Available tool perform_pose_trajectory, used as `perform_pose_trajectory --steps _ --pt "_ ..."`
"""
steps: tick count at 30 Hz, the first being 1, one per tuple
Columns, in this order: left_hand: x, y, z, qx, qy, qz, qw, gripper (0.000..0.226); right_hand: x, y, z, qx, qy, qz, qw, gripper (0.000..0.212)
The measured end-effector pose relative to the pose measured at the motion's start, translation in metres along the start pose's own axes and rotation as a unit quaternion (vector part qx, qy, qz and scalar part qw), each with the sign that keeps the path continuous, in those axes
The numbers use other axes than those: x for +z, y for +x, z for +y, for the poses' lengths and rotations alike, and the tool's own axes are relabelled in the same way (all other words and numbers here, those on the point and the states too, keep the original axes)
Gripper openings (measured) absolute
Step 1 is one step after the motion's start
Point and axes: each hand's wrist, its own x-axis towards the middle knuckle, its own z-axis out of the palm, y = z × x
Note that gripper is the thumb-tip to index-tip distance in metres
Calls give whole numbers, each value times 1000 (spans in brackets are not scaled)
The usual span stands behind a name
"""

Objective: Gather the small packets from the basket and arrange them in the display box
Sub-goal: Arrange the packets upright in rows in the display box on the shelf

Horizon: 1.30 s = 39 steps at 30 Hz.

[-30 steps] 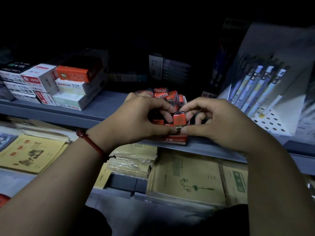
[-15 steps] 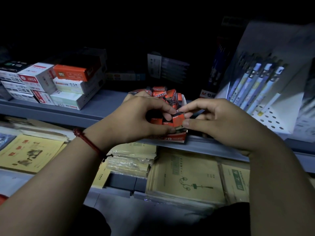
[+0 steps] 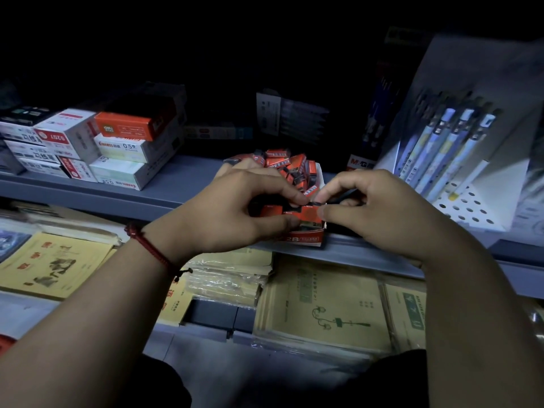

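Packets (image 3: 291,166), small and orange, lie heaped loosely at the back of the display box (image 3: 306,240), some tilted and some flat; the box stands at the front edge of the grey shelf (image 3: 176,187), its low front wall printed with "2B"; nearer you, a few more stand upright in a front row.

Your left hand (image 3: 235,213) reaches in from the left with thumb and forefinger curled toward each other; your right hand (image 3: 382,210) reaches in from the right in the same way, its other fingers tucked under; between the two you pinch one packet (image 3: 308,215) at the right end of that front row, just inside the box's right front corner; your right thumb and forefinger close on its dark upper edge, your left thumb touches its left side; the light is dim, so how deep it sits in the box cannot be told.

A red cord (image 3: 150,245) circles your left wrist.

On the same shelf, well to the left, cartons (image 3: 123,148) of white and orange are stacked in two or three layers; to the right, a white stand (image 3: 471,207) with a perforated base holds pale blue pens (image 3: 441,148) leaning back in a row; on the lower shelf (image 3: 212,313), yellowish notebooks (image 3: 323,304) in clear wrap lie flat under your forearms.
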Motion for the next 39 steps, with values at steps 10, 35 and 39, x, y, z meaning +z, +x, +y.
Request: perform_pose_trajectory --steps 10,35,39 --pt "-10 -9 -5 28 24 -9 999 54 16 1 -10 12 -57 25 998 21" --pt "-20 -17 8 18 -23 109 994 16 42 17 -31 -49 -71 186 979 7" --pt "-17 -17 -6 -104 22 189 976 16 59 27 -36 -94 -60 160 981 13"
